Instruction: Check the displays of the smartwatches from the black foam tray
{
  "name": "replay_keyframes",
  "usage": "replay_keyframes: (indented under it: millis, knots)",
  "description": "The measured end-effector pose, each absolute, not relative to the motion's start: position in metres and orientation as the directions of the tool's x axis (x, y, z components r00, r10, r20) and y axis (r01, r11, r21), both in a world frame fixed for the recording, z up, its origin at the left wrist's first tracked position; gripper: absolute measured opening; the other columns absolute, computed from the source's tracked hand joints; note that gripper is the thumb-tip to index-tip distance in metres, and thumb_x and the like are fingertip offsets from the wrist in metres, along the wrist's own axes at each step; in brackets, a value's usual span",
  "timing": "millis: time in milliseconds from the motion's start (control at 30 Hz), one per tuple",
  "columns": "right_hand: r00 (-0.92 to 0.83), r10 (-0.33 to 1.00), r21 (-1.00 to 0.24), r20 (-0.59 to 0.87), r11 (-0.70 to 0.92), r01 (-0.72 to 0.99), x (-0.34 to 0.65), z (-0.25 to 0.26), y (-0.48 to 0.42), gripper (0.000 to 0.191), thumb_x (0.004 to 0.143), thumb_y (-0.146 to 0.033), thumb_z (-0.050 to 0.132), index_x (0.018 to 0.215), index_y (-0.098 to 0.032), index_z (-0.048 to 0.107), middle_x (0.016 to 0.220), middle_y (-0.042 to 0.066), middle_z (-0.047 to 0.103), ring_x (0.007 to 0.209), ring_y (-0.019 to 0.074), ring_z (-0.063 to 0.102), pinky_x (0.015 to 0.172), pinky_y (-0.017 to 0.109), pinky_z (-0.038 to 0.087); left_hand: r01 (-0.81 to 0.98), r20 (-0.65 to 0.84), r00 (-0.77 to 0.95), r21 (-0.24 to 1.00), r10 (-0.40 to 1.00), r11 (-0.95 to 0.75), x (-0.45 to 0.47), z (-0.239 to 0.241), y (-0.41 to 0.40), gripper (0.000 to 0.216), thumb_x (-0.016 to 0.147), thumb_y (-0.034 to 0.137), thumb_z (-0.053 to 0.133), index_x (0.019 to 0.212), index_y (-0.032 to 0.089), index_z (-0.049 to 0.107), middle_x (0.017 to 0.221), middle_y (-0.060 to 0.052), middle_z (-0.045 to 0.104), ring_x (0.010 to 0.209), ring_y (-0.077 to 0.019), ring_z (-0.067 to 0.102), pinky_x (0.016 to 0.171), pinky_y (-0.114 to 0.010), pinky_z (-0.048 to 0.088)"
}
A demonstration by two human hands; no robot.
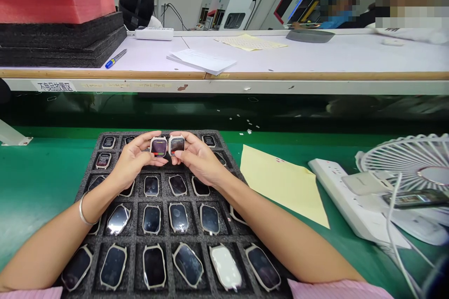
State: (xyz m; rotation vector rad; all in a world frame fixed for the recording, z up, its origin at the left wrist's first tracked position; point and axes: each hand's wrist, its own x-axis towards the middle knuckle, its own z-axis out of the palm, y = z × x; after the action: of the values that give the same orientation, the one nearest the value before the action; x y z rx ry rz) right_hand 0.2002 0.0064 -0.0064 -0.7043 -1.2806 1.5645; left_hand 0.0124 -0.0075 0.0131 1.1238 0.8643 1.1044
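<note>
A black foam tray (135, 239) lies on the green bench in front of me, its pockets filled with several smartwatch cases with dark screens. Over the tray's far half, my left hand (135, 160) holds one watch case (159, 146) whose screen is lit with coloured bands. My right hand (198, 159) holds a second watch case (176, 145) right beside it, screen dark reddish. Both hands have fingers curled round their cases, and the two cases almost touch. A metal bracelet (84, 212) sits on my left wrist.
A yellow sheet (280, 182) lies right of the tray. Further right stand a white power strip (345, 196), cables and a white fan (407, 159). A raised white shelf (266, 56) behind carries foam stacks (59, 28), a blue pen (115, 58) and papers (201, 60). Other people sit beyond it.
</note>
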Motion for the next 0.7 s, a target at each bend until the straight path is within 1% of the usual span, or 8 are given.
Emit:
replay_keyframes:
  millis: [133,200,300,400,467,533,633,700]
  knots:
    - [-0.37,0.925,-0.934,0.093,-0.047,-0.353,0.2,-0.005,0.009,0.037,0.075,-0.018,0.069,0.11,-0.023,0.059,0.083,-0.002,0.064,0.064,0.0119,0.06,0.064,0.028,0.046,-0.284,-0.026,0.248,0.954,0.968,0.099,0.012,0.015,-0.006,0.058,0.066,0.011,0.065,0.123,0.02,0.058,0.102,-0.004,0.071,0.071,-0.0181,0.073,0.074,-0.032,0.059]
    - [-0.386,0.922,-0.904,0.018,-0.149,-0.4,0.201,-0.005,0.012,0.031,0.078,-0.023,0.067,0.108,-0.022,0.06,0.085,0.001,0.067,0.064,0.013,0.063,0.063,0.028,0.048,-0.349,-0.081,0.246,0.923,0.966,0.166,0.01,0.017,-0.003,0.061,0.066,0.011,0.065,0.125,0.02,0.056,0.1,-0.004,0.071,0.071,-0.0175,0.073,0.07,-0.03,0.057]
    - [-0.426,0.892,-0.841,-0.149,-0.341,-0.42,0.203,-0.002,0.018,0.023,0.085,-0.028,0.059,0.107,-0.018,0.061,0.089,0.007,0.071,0.065,0.0164,0.067,0.061,0.029,0.051,-0.436,-0.189,0.226,0.857,0.956,0.273,0.005,0.022,0.002,0.054,0.068,0.013,0.064,0.122,0.017,0.057,0.088,-0.005,0.071,0.065,-0.0165,0.07,0.061,-0.026,0.055]
    - [-0.438,0.87,-0.832,-0.224,-0.405,-0.379,0.203,0.007,0.023,0.02,0.087,-0.024,0.056,0.106,-0.017,0.06,0.09,0.01,0.073,0.063,0.0167,0.068,0.058,0.029,0.051,-0.471,-0.208,0.202,0.836,0.957,0.281,0.001,0.033,0.005,0.049,0.069,0.013,0.061,0.117,0.016,0.059,0.084,-0.004,0.069,0.059,-0.0144,0.067,0.054,-0.025,0.053]
    - [-0.433,0.884,-0.859,-0.174,-0.352,-0.372,0.201,0.02,0.027,0.022,0.087,-0.023,0.057,0.108,-0.018,0.059,0.092,0.009,0.073,0.06,0.0158,0.067,0.056,0.028,0.051,-0.46,-0.168,0.2,0.854,0.965,0.244,-0.001,0.046,0.008,0.049,0.069,0.013,0.061,0.118,0.017,0.059,0.086,-0.004,0.07,0.058,-0.0143,0.067,0.053,-0.025,0.053]
    - [-0.414,0.908,-0.89,-0.069,-0.243,-0.386,0.197,0.04,0.032,0.023,0.087,-0.025,0.057,0.109,-0.02,0.058,0.092,0.008,0.073,0.058,0.015,0.066,0.055,0.028,0.05,-0.438,-0.087,0.193,0.884,0.977,0.165,0.0,0.064,0.011,0.051,0.069,0.015,0.062,0.119,0.018,0.058,0.086,-0.004,0.07,0.059,-0.0155,0.069,0.053,-0.025,0.053]
    - [-0.367,0.922,-0.915,0.127,-0.034,-0.402,0.19,0.081,0.042,0.021,0.088,-0.025,0.054,0.108,-0.021,0.057,0.089,0.006,0.072,0.055,0.0132,0.063,0.052,0.026,0.047,-0.404,0.114,0.159,0.914,0.981,-0.041,0.002,0.099,0.019,0.056,0.066,0.013,0.062,0.122,0.018,0.056,0.079,-0.001,0.068,0.061,-0.0167,0.071,0.057,-0.025,0.055]
    - [-0.332,0.907,-0.904,0.26,0.108,-0.413,0.185,0.111,0.049,0.02,0.088,-0.025,0.051,0.108,-0.022,0.055,0.086,0.003,0.071,0.054,0.0121,0.061,0.051,0.025,0.045,-0.375,0.27,0.119,0.903,0.955,-0.208,0.004,0.123,0.024,0.061,0.064,0.01,0.063,0.124,0.017,0.055,0.079,0.0,0.068,0.062,-0.0153,0.071,0.062,-0.025,0.056]
